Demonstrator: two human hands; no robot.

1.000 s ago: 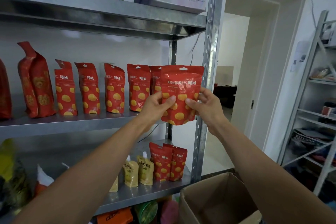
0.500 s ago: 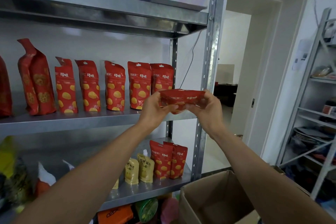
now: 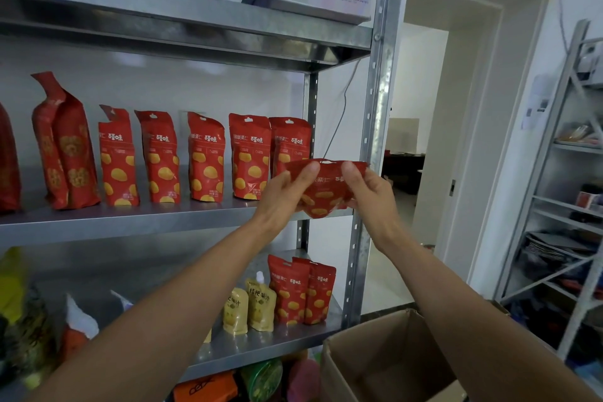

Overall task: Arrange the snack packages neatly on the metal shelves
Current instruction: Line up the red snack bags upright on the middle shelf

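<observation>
Both hands hold one red snack pouch (image 3: 321, 192) at centre frame, in front of the right end of the middle shelf (image 3: 130, 222). Left hand (image 3: 282, 194) pinches the pouch's top left corner, thumb on the top edge; right hand (image 3: 365, 188) pinches the top right corner the same way. Neither hand is spread.

Change: a second ago the pouch was upright and face-on, higher up in front of the shelf post (image 3: 375, 127). Half a second ago it was tipped nearly flat, only the top strip showing. Now it sits a bit lower and is tipping back, face partly visible, bottom bulging toward the camera. Reads as the person shaping or squaring the pouch base so it will stand, not yet placing it.

Row of matching red pouches (image 3: 202, 157) stands upright on the middle shelf, five of them, rightmost one (image 3: 290, 140) just behind the held pouch. Taller red bag (image 3: 65, 143) at the left of that row. Free spot looks to be the shelf's right end, beside the rightmost pouch, tight against the post.

Lower shelf (image 3: 261, 346): two more red pouches (image 3: 301, 290) and yellow spout pouches (image 3: 249, 310). Open cardboard box (image 3: 375, 362) at lower right; whether it still holds anything cannot be told.

Task is well along for this row; the held pouch still needs setting down upright and in line.
</observation>
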